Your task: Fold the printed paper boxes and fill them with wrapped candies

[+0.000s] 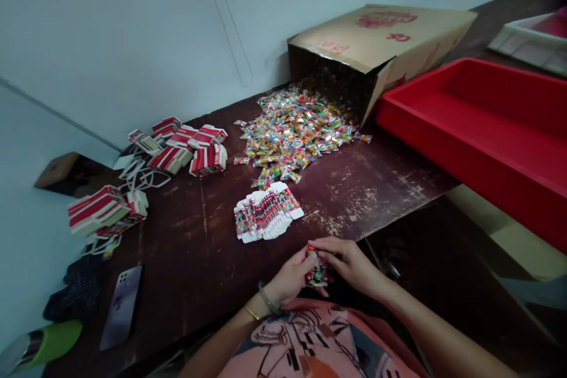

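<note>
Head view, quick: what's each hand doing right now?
Left hand: closed, holding a small printed box.
Right hand: closed on the same box, fingers at its upper end.

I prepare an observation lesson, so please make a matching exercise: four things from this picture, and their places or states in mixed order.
1. Printed box
2. Small colourful packets
3. Red tray
4. Phone

A. purplish, lying on the table
B. heaped before the open cardboard box
C. right of the cardboard box
D. held by left hand and right hand

Pairs: 1-D, 2-B, 3-C, 4-A
</note>
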A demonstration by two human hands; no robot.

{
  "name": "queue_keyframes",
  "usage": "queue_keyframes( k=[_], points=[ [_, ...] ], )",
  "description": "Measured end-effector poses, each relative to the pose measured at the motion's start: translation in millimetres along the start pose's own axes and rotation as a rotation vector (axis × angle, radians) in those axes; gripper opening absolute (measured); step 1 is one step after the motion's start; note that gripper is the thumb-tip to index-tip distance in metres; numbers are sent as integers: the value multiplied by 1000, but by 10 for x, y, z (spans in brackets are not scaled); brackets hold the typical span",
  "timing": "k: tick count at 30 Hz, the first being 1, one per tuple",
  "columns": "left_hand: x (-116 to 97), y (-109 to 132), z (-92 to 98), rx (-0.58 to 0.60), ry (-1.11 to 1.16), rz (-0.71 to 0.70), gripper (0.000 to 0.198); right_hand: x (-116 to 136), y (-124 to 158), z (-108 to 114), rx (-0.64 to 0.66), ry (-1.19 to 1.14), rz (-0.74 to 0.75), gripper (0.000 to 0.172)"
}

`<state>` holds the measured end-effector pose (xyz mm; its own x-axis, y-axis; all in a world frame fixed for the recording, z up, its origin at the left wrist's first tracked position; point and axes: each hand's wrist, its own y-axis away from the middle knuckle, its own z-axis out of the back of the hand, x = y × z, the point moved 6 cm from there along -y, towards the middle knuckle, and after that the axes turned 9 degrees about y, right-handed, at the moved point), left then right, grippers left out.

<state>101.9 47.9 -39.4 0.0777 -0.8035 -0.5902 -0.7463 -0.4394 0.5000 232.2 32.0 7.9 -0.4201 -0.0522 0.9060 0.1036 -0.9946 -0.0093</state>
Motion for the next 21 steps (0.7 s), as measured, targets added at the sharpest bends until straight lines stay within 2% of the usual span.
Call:
queue_keyframes(
  k=[3,6,8,10,12,14,17,19,21],
  points=[
    [-111,20,-3,55,-192,-28,52,-121,91,282,140,100,-44,22],
    [-289,55,226,-88,-279,-70,45,-233,-63,388,173,372,1,16],
    [-347,70,398,-195,-231,-76,42,-285,-341,282,91,462,83,31],
    [-351,87,503,-242,-198,-82,42,-333,-678,90,-13,480,196,51],
    [-321,122,550,-247,-190,-64,43,-391,-968,-91,-78,504,300,38],
    [-290,178,572,-243,-188,-32,43,-441,-1123,-186,-112,517,349,22],
    [-323,235,573,-213,-96,-39,46,-392,-1008,-208,-158,525,355,23],
    [-392,212,537,-165,71,-87,49,-231,-743,-251,-154,531,396,23],
    [-461,147,483,-142,204,-142,46,-6,-443,-343,-98,519,490,20]
  ],
)
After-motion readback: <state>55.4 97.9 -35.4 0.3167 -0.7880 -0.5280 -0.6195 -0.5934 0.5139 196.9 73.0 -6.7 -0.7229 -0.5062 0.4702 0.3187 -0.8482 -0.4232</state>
